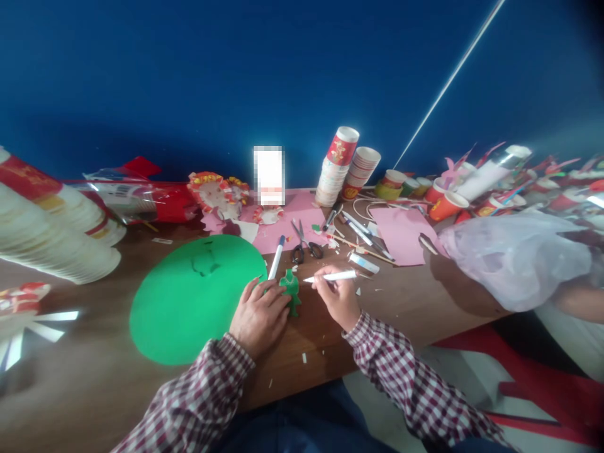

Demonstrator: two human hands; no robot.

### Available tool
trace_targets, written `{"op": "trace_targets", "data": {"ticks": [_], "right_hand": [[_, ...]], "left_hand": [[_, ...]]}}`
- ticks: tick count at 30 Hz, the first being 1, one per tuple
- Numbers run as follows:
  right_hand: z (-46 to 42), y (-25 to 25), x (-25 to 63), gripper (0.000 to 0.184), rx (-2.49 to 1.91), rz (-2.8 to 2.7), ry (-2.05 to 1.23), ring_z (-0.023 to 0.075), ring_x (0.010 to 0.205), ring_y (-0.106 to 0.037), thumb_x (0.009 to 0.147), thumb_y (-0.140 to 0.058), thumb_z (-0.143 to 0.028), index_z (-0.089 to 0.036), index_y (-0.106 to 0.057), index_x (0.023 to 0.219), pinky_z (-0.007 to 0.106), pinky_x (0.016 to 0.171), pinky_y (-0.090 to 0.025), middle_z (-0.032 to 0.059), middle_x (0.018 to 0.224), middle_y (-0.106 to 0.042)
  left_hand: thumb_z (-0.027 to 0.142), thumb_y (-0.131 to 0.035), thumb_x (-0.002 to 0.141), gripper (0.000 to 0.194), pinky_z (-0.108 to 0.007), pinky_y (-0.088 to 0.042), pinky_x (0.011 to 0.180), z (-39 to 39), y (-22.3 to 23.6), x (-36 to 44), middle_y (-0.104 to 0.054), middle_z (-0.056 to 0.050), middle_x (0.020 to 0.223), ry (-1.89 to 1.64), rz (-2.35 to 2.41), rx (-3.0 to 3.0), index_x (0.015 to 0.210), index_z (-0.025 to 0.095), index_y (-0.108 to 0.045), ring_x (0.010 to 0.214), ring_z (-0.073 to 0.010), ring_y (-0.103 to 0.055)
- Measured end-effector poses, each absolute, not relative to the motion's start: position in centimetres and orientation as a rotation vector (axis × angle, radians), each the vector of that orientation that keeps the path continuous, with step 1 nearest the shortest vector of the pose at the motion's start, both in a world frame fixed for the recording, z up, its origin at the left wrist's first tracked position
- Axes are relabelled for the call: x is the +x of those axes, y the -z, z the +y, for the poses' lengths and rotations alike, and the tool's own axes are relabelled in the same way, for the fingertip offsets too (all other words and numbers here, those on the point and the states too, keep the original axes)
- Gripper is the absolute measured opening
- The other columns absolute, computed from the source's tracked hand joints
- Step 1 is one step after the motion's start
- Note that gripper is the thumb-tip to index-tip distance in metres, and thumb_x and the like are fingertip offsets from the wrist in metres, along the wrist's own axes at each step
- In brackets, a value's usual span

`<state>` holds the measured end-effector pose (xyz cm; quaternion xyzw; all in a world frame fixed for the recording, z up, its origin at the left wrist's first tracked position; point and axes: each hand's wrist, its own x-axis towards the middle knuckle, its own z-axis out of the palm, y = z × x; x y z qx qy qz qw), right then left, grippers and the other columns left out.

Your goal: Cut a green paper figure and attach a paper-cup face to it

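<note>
Between my hands lies a small green paper cutout with pale lines on it, flat on the brown table. My left hand rests palm down, its fingers stretched out and their tips touching the cutout's left edge. In my right hand a white marker is pinched, its tip pointing left, a little apart from the cutout. A large green paper oval with dark drawn lines lies left of my left hand. Just beyond the cutout are a blue-capped marker and black-handled scissors.
Stacked paper cups stand at the back and at the left. Pink paper sheets lie behind my hands. Several pens and paper scraps are scattered nearby. At right, another person's arm is beside a translucent plastic bag.
</note>
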<state>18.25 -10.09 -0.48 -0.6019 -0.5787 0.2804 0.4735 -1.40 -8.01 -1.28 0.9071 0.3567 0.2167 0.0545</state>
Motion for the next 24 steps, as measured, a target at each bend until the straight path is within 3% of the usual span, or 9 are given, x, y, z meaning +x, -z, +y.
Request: {"op": "trace_targets", "data": {"ticks": [4,9,14,24], "right_hand": [[-10.2,0.4,18.1,0.018,-1.407,-1.525,-0.543,0.0159,0.076,-0.064,0.089,-0.046,-0.023,-0.017,-0.058,0.101,0.028,0.069,-0.053,0.0067,0.087,-0.067],[-10.3,0.5,18.5,0.031,-1.534,-1.749,-0.286,0.0214,0.098,-0.059,0.086,-0.045,-0.013,-0.018,-0.059,0.113,0.035,0.088,-0.047,0.0092,0.107,-0.064],[-9.9,0.6,19.4,0.046,-1.704,-1.927,-0.061,0.0222,0.101,-0.055,0.082,-0.040,-0.003,-0.019,-0.055,0.123,0.034,0.088,-0.046,0.0071,0.111,-0.064],[-9.9,-0.2,19.9,0.046,-1.785,-2.109,0.045,0.0231,0.098,-0.052,0.083,-0.042,-0.007,-0.019,-0.051,0.126,0.034,0.085,-0.043,0.0082,0.108,-0.064]], "left_hand": [[0.026,-0.050,0.083,0.019,-0.049,-0.029,0.102,-8.0,1.3,-1.5,-0.062,-0.003,0.112,-0.692,1.073,2.734,0.096,0.024,-0.063,0.113,-0.0251,-0.048],[0.028,-0.051,0.084,0.017,-0.048,-0.030,0.101,-8.0,1.3,-1.7,-0.064,-0.004,0.106,-0.789,1.113,2.684,0.095,0.023,-0.064,0.109,-0.0240,-0.050],[0.026,-0.050,0.085,0.017,-0.048,-0.031,0.100,-8.1,1.1,-1.8,-0.065,-0.004,0.102,-0.846,1.197,2.636,0.092,0.023,-0.065,0.106,-0.0240,-0.051],[0.024,-0.049,0.084,0.018,-0.045,-0.038,0.093,-7.1,1.2,-2.4,-0.066,-0.005,0.097,-0.911,1.299,2.636,0.091,0.024,-0.066,0.099,-0.0224,-0.056]]}}
